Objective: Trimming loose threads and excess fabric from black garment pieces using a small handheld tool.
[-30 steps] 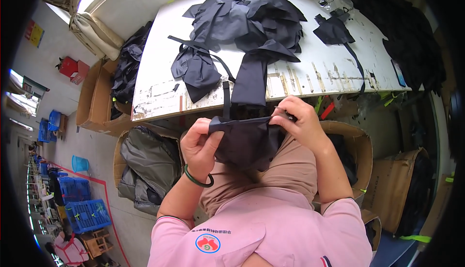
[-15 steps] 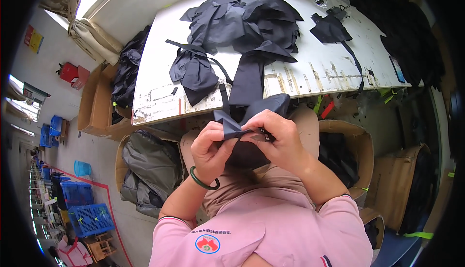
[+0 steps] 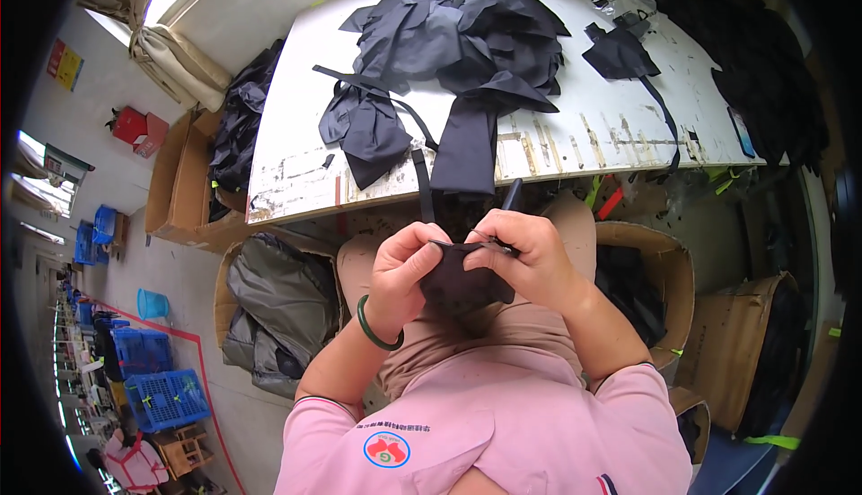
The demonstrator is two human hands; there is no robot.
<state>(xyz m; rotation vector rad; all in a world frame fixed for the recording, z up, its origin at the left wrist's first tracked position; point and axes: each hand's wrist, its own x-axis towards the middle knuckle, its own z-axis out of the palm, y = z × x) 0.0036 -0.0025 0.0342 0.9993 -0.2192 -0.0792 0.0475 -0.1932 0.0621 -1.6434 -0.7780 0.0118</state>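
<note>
Both hands, left hand (image 3: 406, 266), right hand (image 3: 530, 257), pinching dark fabric piece (image 3: 456, 284) (over lap), red-yellow wall sign (image 3: 65, 64) far left

A small rectangular yellow-and-red wall sign (image 3: 65, 62) hangs at the upper left. An open brown cardboard box (image 3: 176, 185) stands on the floor left of the white desk (image 3: 575, 140). Another open brown cardboard box (image 3: 669, 271) sits under the desk's right part; a flat brown carton (image 3: 732, 351) leans beside it.
</note>
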